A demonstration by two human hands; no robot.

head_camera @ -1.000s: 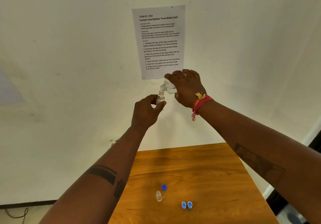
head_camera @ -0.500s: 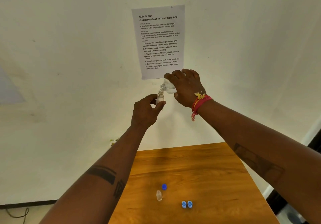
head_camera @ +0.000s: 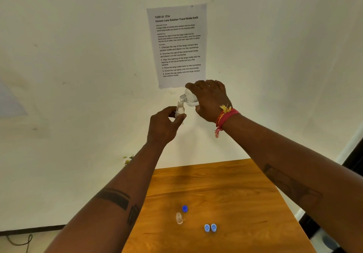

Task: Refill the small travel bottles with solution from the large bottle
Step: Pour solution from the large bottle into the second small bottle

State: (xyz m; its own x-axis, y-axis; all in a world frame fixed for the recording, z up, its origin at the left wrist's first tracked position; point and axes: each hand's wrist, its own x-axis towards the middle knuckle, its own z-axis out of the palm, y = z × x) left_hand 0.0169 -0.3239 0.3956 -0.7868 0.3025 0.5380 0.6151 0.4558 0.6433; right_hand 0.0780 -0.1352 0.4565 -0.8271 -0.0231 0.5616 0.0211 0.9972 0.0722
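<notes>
Large bottle (head_camera: 189, 99) tipped, neck pointing left-down, travel bottle (head_camera: 180, 110) upright

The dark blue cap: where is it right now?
In the head view, the dark blue cap lies on the wooden table, just behind the small uncapped bottle, left of the two light-blue caps.

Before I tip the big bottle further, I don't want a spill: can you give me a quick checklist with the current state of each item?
1. Left hand grips the small travel bottle upright: ok.
2. Travel bottle uncapped: ok.
3. Right hand holds the large bottle tilted, mouth toward the travel bottle: ok.
4. Large bottle's mouth right over the small opening: cannot tell.
5. Fill level in the travel bottle: cannot tell.
6. Light blue caps within sight on the table: ok.
</notes>
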